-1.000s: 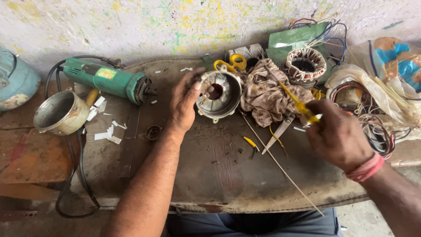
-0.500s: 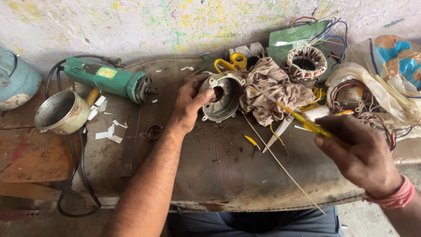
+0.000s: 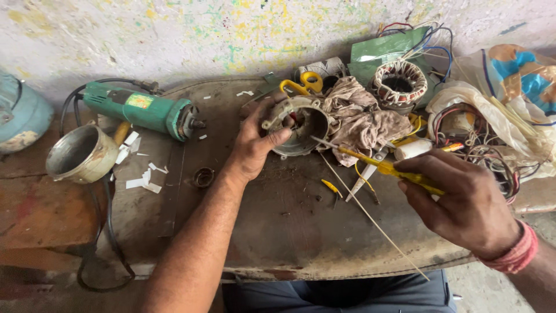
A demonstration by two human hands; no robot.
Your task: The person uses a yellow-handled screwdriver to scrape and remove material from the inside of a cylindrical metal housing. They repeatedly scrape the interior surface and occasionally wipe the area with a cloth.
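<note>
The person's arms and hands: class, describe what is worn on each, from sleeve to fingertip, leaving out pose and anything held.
Both forearms are bare, with no sleeves showing. The left hand wears no glove, ring or band that can be seen. The right hand is also ungloved; around its wrist sits a band of red and pink thread, wound in several strands.
</note>
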